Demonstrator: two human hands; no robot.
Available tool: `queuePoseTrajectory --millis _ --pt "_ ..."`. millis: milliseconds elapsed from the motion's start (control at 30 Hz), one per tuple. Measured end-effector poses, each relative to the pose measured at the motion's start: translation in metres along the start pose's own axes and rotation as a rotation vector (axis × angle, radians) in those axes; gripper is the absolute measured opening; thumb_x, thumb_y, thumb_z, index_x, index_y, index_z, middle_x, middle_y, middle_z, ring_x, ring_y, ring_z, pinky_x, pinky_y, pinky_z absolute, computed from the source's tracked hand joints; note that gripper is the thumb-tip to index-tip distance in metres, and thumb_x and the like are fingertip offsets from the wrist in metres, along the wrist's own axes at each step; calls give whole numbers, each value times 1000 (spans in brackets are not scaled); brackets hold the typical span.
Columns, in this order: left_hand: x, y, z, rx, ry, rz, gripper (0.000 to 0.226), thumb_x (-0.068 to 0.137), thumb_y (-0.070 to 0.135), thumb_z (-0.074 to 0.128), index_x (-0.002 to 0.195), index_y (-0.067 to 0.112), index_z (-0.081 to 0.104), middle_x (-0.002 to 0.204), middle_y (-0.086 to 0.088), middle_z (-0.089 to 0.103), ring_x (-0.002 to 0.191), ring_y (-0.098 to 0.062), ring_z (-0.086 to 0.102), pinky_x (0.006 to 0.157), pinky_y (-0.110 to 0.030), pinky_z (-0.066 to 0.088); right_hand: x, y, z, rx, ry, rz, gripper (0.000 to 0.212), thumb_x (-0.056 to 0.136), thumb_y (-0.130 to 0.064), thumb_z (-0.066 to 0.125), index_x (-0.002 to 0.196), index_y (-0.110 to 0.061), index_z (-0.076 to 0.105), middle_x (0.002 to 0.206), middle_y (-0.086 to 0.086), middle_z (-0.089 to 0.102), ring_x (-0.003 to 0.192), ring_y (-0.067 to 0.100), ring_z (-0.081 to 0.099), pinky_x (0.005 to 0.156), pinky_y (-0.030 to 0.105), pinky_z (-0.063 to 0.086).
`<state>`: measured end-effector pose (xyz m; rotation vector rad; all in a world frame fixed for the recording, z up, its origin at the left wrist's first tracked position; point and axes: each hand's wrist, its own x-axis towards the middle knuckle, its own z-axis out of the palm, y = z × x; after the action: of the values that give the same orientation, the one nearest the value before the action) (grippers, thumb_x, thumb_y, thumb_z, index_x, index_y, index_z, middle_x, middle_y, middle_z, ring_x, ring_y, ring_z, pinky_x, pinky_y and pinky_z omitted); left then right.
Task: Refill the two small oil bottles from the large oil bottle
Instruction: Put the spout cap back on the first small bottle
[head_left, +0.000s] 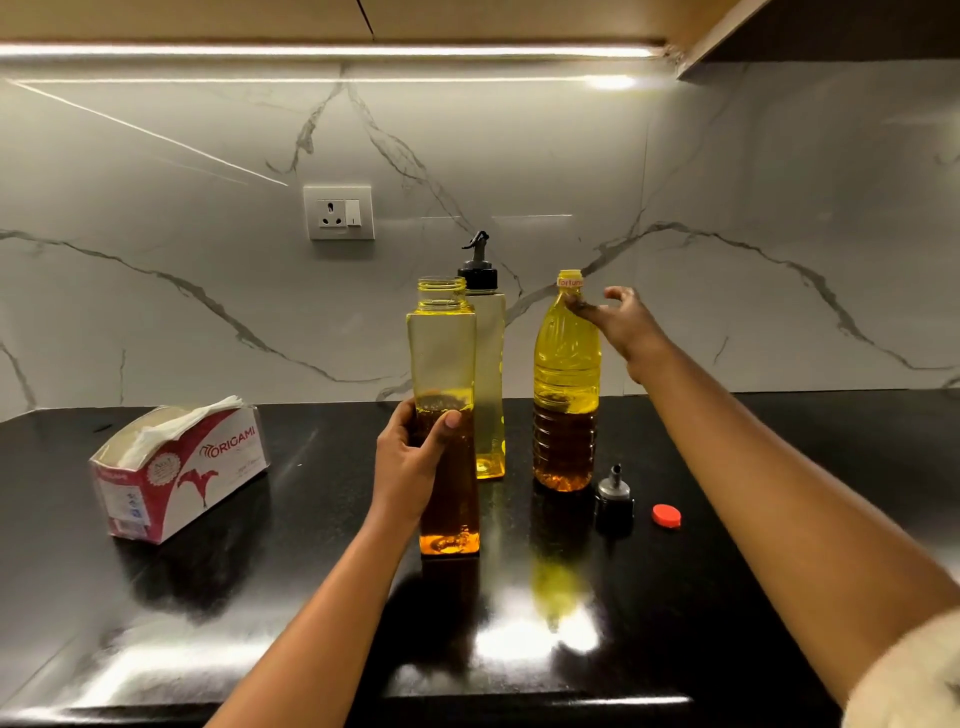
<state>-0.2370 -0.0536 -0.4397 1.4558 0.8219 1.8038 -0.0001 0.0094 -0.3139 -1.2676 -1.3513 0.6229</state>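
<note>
Left hand (410, 460) grips small bottle (441, 353); second small bottle (491, 364), one large bottle (566, 374)

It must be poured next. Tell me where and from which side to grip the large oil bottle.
Probably grip the large oil bottle round its ribbed middle, from the right, where the right hand is. It stands upright, the ribs give purchase, and the small open bottle in the left hand stands on its left.

My left hand (410, 462) grips the uncapped small oil bottle (441, 353), upright on the black surface (260, 597). My right hand (621, 325), fingers spread, is at the neck of the large oil bottle (565, 395). Also present: capped second small oil bottle (488, 364) behind, pourer cap (614, 496), red cap (666, 515).
</note>
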Motion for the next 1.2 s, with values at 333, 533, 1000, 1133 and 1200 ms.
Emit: queuePoseTrajectory --millis 333,533,1000,1133,1200 --pt "-6 -3 -4 -28 -17 -47 78 47 71 79 103 20 62 94 -3 70 85 -15 71 66 -27 58 -88 78 -14 -730 -285 203 92 72 -39 78 144 -11 29 141 13 45 124 28 48 94 37 43" --pt "-8 -5 -6 -27 -35 -67 81 45 74 78 106 23 61 100 -4 69 89 -16 70 70 -29 59 -97 97 -7 -935 -351 205 80 74 -39 78 137 -14 36 135 9 50 119 26 51 93 38 47" --pt "-2 -7 -17 -87 -97 -152 84 43 61 87 110 17 64 101 -5 72 94 -22 70 74 -31 57 -87 46 -11 -387 -378 41 59 71 -22 81 122 -16 52 116 5 57 106 20 55 85 33 51" --pt "2 -6 -27 -147 -189 -216 89 44 50 92 118 11 61 106 -9 71 99 -24 68 79 -32 56 -71 -13 -6 -94 -420 -62 57 73 -12 77 123 -13 50 119 10 57 107 24 57 81 31 54" --pt "4 -7 -31 -147 -215 -233 90 46 47 92 121 9 60 110 -11 69 103 -26 66 84 -34 55 -66 -39 -1 51 -461 -88 59 76 -6 73 128 -9 46 116 11 56 103 23 59 77 28 57"
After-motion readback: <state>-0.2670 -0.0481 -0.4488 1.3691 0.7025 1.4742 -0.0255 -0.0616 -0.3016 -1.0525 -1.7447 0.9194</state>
